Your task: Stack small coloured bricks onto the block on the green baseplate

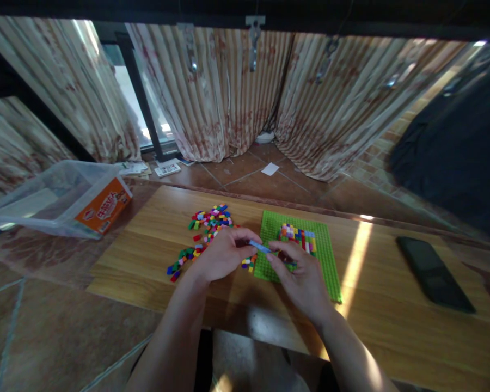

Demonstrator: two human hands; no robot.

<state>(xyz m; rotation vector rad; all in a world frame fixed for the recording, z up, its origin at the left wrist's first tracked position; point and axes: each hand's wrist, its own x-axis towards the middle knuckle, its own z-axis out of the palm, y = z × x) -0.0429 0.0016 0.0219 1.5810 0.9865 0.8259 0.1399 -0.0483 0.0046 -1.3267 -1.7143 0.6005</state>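
A light blue toy brick (259,246), long and thin, spans the gap between my two hands above the left part of a green baseplate (330,272). Its left end is pinched by the thumb and fingers of my left hand (224,251). At the other end, the fingertips of my right hand (300,272) close on it. Multicoloured bricks (298,234) are built up on the baseplate, partly hidden behind my right hand. Loose bricks (212,218) in many colours lie scattered on the wood to the left, some covered by my left hand.
A black phone (435,274) lies on the wooden table (386,305) at the right. Beyond the table's left end stands a clear plastic bin (61,201) with an orange label. Striped curtains (228,92) hang behind, and a white paper (270,169) is on the tiled floor.
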